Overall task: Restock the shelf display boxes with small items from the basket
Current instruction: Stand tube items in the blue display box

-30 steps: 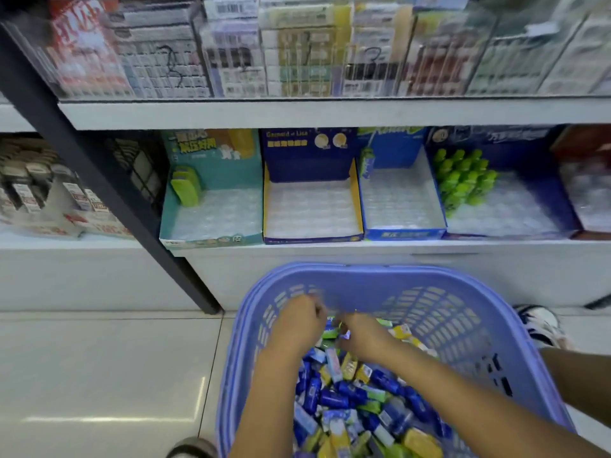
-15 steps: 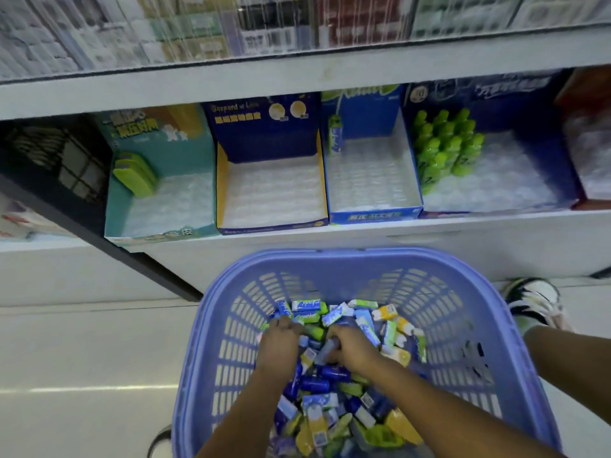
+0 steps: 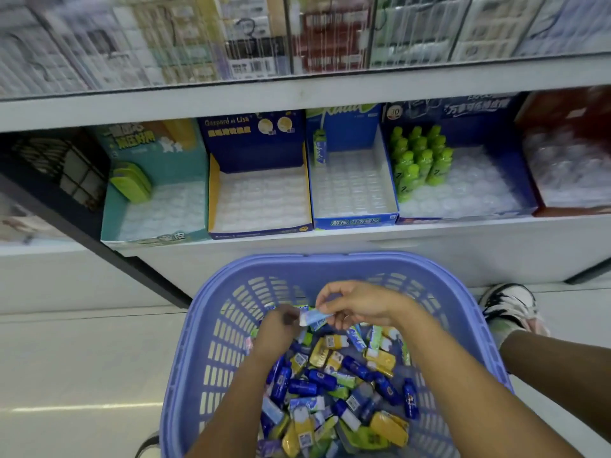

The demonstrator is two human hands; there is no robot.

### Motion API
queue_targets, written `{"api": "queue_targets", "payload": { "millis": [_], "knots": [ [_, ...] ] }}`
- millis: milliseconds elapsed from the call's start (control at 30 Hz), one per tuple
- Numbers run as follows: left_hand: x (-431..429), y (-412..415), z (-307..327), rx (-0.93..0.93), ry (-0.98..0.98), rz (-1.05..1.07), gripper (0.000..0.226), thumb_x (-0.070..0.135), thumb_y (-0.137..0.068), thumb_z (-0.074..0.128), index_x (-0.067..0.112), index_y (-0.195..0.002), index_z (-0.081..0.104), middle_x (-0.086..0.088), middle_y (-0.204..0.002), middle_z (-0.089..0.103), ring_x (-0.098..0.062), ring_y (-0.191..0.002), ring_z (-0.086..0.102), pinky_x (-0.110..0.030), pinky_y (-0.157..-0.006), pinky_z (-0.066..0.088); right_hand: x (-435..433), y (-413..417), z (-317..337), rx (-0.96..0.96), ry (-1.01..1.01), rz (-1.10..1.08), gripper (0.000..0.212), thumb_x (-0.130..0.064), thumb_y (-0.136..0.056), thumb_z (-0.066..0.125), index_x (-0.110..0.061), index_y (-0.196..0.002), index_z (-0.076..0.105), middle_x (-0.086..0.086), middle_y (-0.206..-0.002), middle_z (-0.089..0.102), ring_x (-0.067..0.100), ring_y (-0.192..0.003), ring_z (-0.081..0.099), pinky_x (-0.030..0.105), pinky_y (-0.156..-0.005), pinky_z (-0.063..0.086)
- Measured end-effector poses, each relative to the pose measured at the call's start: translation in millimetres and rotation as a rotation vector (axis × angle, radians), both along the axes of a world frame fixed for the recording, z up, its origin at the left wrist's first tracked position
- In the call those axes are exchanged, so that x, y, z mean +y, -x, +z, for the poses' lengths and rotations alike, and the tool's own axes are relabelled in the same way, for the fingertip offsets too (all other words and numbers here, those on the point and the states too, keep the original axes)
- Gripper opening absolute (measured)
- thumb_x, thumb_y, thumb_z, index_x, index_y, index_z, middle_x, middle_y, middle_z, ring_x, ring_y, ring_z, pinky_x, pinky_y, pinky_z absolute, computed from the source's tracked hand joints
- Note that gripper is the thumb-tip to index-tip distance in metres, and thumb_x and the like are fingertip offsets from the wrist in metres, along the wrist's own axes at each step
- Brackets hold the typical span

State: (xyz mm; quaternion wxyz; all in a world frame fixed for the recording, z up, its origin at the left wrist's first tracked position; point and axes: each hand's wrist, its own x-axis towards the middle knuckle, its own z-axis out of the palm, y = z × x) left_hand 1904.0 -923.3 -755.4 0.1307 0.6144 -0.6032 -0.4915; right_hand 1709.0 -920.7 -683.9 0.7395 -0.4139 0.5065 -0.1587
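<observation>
A purple plastic basket [image 3: 211,312] stands on the floor below the shelf, filled with several small blue, yellow and green packets [image 3: 334,385]. My right hand [image 3: 360,304] is raised above the pile and pinches a light blue and white packet [image 3: 312,317]. My left hand [image 3: 276,328] touches the packet's left end, fingers curled; whether it grips is unclear. On the shelf stand display boxes: teal [image 3: 158,209], dark blue with yellow sides [image 3: 261,200], blue [image 3: 353,190] holding one upright packet, and a wide blue box [image 3: 463,193].
Green bottles [image 3: 420,157] fill the wide box's back left corner. A red box [image 3: 568,173] sits far right. A black shelf post [image 3: 99,242] slants at left. My shoe [image 3: 509,305] is right of the basket. Upper shelf holds blurred packaged goods.
My right hand rose out of the pile with a light blue packet pinched in it. The left hand stayed low beside it. The view tilted slightly upward.
</observation>
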Motion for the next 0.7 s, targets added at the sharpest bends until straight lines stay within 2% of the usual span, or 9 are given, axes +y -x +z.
{"api": "queue_targets", "payload": {
  "millis": [67, 100, 200, 333, 400, 467, 567, 633, 700],
  "knots": [
    [-6, 5, 28, 0.260, -0.191, 0.135, 0.009, 0.000, -0.092, 0.053, 0.005, -0.087, 0.059, -0.014, -0.078, 0.063, -0.027, -0.071, 0.058, -0.047, -0.079, 0.049, -5, 13, 32, -0.037, 0.023, 0.111, 0.013, -0.006, -0.090, 0.059, -0.012, -0.101, 0.056, 0.010, -0.076, 0.062, 0.013, -0.060, 0.060, 0.020, -0.057, 0.051],
    [-9, 8, 42, 0.326, -0.246, 0.124, 0.007, 0.004, -0.093, 0.053, 0.007, -0.091, 0.059, -0.014, -0.082, 0.065, -0.027, -0.075, 0.061, -0.045, -0.080, 0.050, -7, 18, 48, -0.043, 0.048, 0.127, 0.016, -0.002, -0.088, 0.059, -0.011, -0.102, 0.054, 0.012, -0.077, 0.063, 0.014, -0.060, 0.062, 0.020, -0.056, 0.052],
    [-16, 18, 84, 0.369, -0.271, -0.029, 0.019, 0.019, -0.091, 0.061, 0.006, -0.105, 0.059, -0.016, -0.093, 0.069, -0.027, -0.084, 0.067, -0.033, -0.077, 0.052, -9, 29, 91, 0.031, 0.216, 0.008, 0.017, 0.006, -0.083, 0.061, -0.002, -0.097, 0.056, 0.009, -0.070, 0.069, 0.012, -0.057, 0.066, 0.018, -0.057, 0.054],
    [-22, 38, 142, 0.362, -0.121, -0.143, 0.014, 0.022, -0.087, 0.067, 0.012, -0.086, 0.057, -0.004, -0.075, 0.066, -0.014, -0.068, 0.066, -0.030, -0.071, 0.054, -16, 42, 127, 0.148, 0.514, -0.364, 0.018, 0.005, -0.075, 0.070, -0.002, -0.091, 0.065, 0.008, -0.074, 0.070, 0.009, -0.063, 0.066, 0.014, -0.062, 0.052],
    [-23, 51, 162, 0.468, 0.009, -0.090, 0.012, 0.022, -0.088, 0.065, 0.015, -0.085, 0.056, -0.001, -0.075, 0.065, -0.008, -0.064, 0.063, -0.024, -0.064, 0.054, -25, 48, 138, 0.270, 0.672, -0.547, 0.022, -0.002, -0.075, 0.074, -0.008, -0.096, 0.068, 0.008, -0.082, 0.068, 0.005, -0.064, 0.063, 0.012, -0.064, 0.051],
    [-24, 63, 174, 0.490, 0.233, -0.006, 0.012, 0.030, -0.090, 0.062, 0.020, -0.088, 0.057, 0.003, -0.080, 0.066, -0.008, -0.069, 0.062, -0.021, -0.065, 0.052, -41, 55, 146, 0.390, 0.836, -0.671, 0.024, -0.005, -0.077, 0.073, -0.014, -0.099, 0.069, 0.005, -0.086, 0.067, -0.001, -0.063, 0.062, 0.010, -0.067, 0.051],
    [-23, 73, 175, 0.324, 0.519, 0.070, 0.017, 0.044, -0.091, 0.055, 0.027, -0.096, 0.056, 0.015, -0.087, 0.063, -0.001, -0.077, 0.059, -0.017, -0.064, 0.046, -72, 61, 155, 0.670, 1.035, -0.736, 0.020, -0.008, -0.080, 0.070, -0.009, -0.099, 0.071, 0.006, -0.091, 0.070, 0.004, -0.075, 0.061, 0.004, -0.066, 0.043],
    [-23, 77, 168, 0.239, 0.592, 0.043, 0.025, 0.046, -0.093, 0.050, 0.024, -0.105, 0.055, 0.016, -0.092, 0.062, 0.000, -0.074, 0.055, -0.015, -0.059, 0.042, -95, 61, 158, 0.774, 1.059, -0.761, 0.020, -0.010, -0.081, 0.069, -0.003, -0.099, 0.070, 0.012, -0.102, 0.070, 0.012, -0.086, 0.060, 0.011, -0.069, 0.039],
    [-25, 81, 160, 0.147, 0.629, -0.004, 0.030, 0.046, -0.094, 0.047, 0.021, -0.111, 0.053, 0.009, -0.097, 0.063, -0.004, -0.073, 0.054, -0.018, -0.055, 0.038, -115, 60, 156, 0.879, 1.035, -0.707, 0.025, -0.017, -0.086, 0.066, -0.002, -0.106, 0.065, 0.015, -0.114, 0.066, 0.020, -0.102, 0.058, 0.019, -0.079, 0.036]
  ]
}}
